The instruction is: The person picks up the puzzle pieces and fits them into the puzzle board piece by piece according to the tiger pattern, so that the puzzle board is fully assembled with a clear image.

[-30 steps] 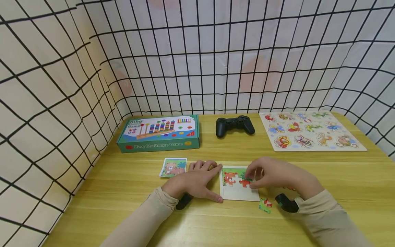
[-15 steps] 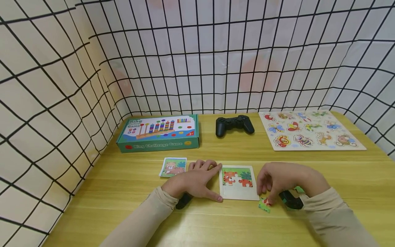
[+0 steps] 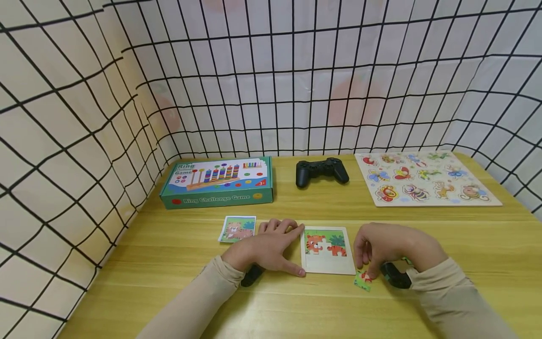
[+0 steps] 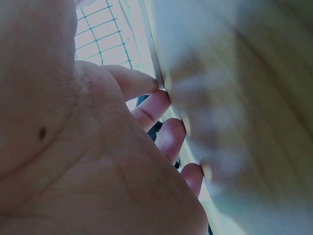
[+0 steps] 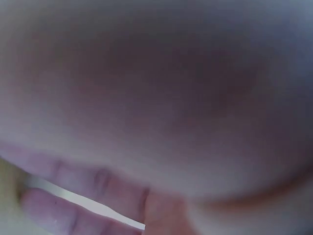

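Observation:
In the head view, a white-bordered puzzle board (image 3: 328,266) lies on the table, its upper part filled with pieces of a tiger picture; its lower part is bare. My left hand (image 3: 271,249) steadies the board's left edge with index finger and thumb spread wide. In the left wrist view, fingertips (image 4: 171,137) of this hand rest on the table. Just right of the board, my right hand (image 3: 391,247) pinches a green-and-red puzzle piece (image 3: 362,282) between thumb and fingers, close over the table. The right wrist view is mostly a blurred palm (image 5: 146,98).
A small tiger picture card (image 3: 238,228) lies left of the board. Farther back are a green game box (image 3: 218,186), a black game controller (image 3: 322,172) and an insect puzzle board (image 3: 427,181). A black-grid sheet (image 3: 292,84) stands behind the table (image 3: 296,310).
My right hand has left the tiger puzzle's right side, leaving a piece there, moved toward me and taken hold of the loose piece. My left hand has stayed in place.

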`<action>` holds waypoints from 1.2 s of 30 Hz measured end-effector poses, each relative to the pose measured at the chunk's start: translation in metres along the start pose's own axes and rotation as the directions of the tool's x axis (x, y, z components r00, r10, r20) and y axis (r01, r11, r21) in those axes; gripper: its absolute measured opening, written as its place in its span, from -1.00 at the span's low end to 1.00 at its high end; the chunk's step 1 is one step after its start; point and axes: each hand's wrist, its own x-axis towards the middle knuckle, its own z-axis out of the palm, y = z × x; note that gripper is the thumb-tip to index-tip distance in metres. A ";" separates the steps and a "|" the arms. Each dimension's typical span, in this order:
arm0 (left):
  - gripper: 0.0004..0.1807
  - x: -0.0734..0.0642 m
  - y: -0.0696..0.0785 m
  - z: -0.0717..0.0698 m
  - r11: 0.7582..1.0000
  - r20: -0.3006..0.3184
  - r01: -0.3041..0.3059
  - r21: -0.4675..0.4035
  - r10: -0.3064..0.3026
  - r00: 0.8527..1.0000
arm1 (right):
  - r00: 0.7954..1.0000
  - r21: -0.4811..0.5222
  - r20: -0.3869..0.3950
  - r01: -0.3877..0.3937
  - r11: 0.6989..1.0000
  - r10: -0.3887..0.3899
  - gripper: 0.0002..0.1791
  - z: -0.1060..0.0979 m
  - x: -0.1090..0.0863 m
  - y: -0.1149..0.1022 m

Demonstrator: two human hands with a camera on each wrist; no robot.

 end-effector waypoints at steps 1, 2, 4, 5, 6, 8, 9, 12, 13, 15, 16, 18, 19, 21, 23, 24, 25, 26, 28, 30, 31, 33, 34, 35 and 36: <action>0.20 0.000 0.000 0.000 1.000 0.000 0.000 0.001 0.000 1.000 | 1.000 -0.005 -0.002 -0.002 1.000 0.002 -0.73 0.000 0.000 0.000; 0.20 0.000 0.001 0.000 1.000 -0.001 0.001 0.001 -0.001 1.000 | 1.000 -0.009 -0.002 -0.005 1.000 0.005 -0.73 0.000 0.000 0.001; 0.20 0.000 0.001 -0.001 1.000 -0.002 0.003 0.001 -0.003 1.000 | 1.000 -0.015 -0.004 -0.017 1.000 0.017 -0.74 0.000 0.000 0.001; 0.20 -0.001 0.001 -0.001 1.000 -0.002 0.004 0.001 -0.004 1.000 | 1.000 -0.016 -0.005 -0.023 1.000 0.023 -0.74 0.000 0.000 0.002; 0.20 -0.001 0.001 -0.001 1.000 -0.002 0.005 0.000 -0.005 1.000 | 1.000 -0.018 -0.005 -0.027 0.999 0.027 -0.75 0.000 0.000 0.002; 0.20 -0.001 0.001 -0.001 1.000 -0.001 0.005 0.001 -0.005 1.000 | 1.000 -0.026 -0.004 -0.027 0.999 0.027 -0.75 0.000 -0.001 0.003; 0.20 -0.001 0.001 -0.001 1.000 -0.001 0.005 0.001 -0.005 1.000 | 1.000 -0.029 -0.001 -0.027 0.999 0.027 -0.76 0.000 -0.001 0.003; 0.20 -0.001 0.001 -0.001 1.000 -0.001 0.004 0.001 -0.004 1.000 | 1.000 -0.041 0.007 -0.020 0.999 0.020 -0.76 -0.001 -0.001 0.002; 0.20 0.000 0.001 -0.001 1.000 -0.001 0.003 0.000 -0.003 1.000 | 1.000 -0.041 0.008 -0.019 0.999 0.019 -0.77 -0.002 -0.002 0.002; 0.20 0.000 0.001 0.000 1.000 -0.001 0.003 -0.001 -0.003 1.000 | 1.000 -0.038 0.008 -0.020 0.999 0.021 -0.77 -0.002 -0.002 0.002; 0.20 0.000 0.000 0.000 1.000 -0.001 0.002 -0.002 -0.002 1.000 | 1.000 -0.041 0.002 -0.022 0.999 0.022 -0.78 -0.002 -0.003 0.001; 0.20 -0.001 0.001 -0.001 1.000 -0.003 0.002 -0.003 -0.002 1.000 | 1.000 -0.046 -0.014 -0.024 0.999 0.023 -0.79 -0.003 -0.003 0.002; 0.20 -0.001 0.001 -0.001 1.000 -0.003 0.001 -0.003 -0.001 1.000 | 0.999 -0.052 -0.023 -0.023 0.998 0.022 -0.80 -0.003 -0.003 0.002; 0.19 -0.001 0.001 -0.001 1.000 -0.004 0.000 -0.003 0.000 1.000 | 0.999 -0.058 -0.041 -0.029 0.998 0.026 -0.83 -0.004 -0.003 0.003; 0.19 -0.001 0.001 -0.001 1.000 -0.004 -0.001 -0.002 0.001 1.000 | 0.999 -0.057 -0.049 -0.025 0.998 0.022 -0.82 -0.004 -0.002 0.004; 0.19 -0.001 0.001 -0.001 1.000 -0.004 -0.001 -0.002 0.001 1.000 | 0.999 -0.050 -0.046 -0.017 0.999 0.015 -0.80 -0.005 -0.002 0.004; 0.19 -0.001 0.001 -0.002 1.000 -0.003 -0.001 0.000 0.001 1.000 | 0.999 -0.040 -0.042 -0.012 0.999 0.010 -0.75 -0.005 -0.002 0.004; 0.19 -0.001 0.002 -0.002 1.000 -0.004 -0.001 0.001 0.001 1.000 | 0.999 -0.031 -0.039 -0.010 0.999 0.009 -0.70 -0.005 -0.001 0.005; 0.19 -0.002 0.002 -0.002 1.000 -0.004 -0.002 0.003 0.002 1.000 | 1.000 -0.017 -0.031 -0.001 1.000 0.000 -0.64 -0.005 0.000 0.005; 0.18 -0.002 0.002 -0.002 1.000 -0.003 -0.003 0.003 0.003 1.000 | 1.000 -0.013 -0.026 0.008 1.000 -0.008 -0.63 -0.004 0.000 0.005; 0.18 -0.002 0.002 -0.002 1.000 -0.003 -0.003 0.004 0.003 1.000 | 1.000 -0.019 -0.030 0.002 1.000 -0.002 -0.64 -0.004 0.000 0.006; 0.18 -0.002 0.002 -0.002 1.000 -0.003 -0.004 0.002 0.004 1.000 | 0.999 -0.035 -0.039 -0.010 0.999 0.008 -0.67 -0.004 -0.001 0.006; 0.18 -0.002 0.002 -0.002 1.000 -0.003 -0.004 0.000 0.004 1.000 | 0.999 -0.045 -0.045 -0.012 0.999 0.010 -0.68 -0.005 -0.002 0.007; 0.18 -0.002 0.002 -0.002 1.000 -0.003 -0.004 -0.001 0.004 1.000 | 0.999 -0.051 -0.053 -0.017 0.999 0.014 -0.69 -0.005 -0.003 0.007; 0.18 -0.002 0.002 -0.002 1.000 -0.002 -0.004 -0.002 0.004 1.000 | 0.998 -0.055 -0.062 -0.025 0.998 0.022 -0.71 -0.006 -0.004 0.008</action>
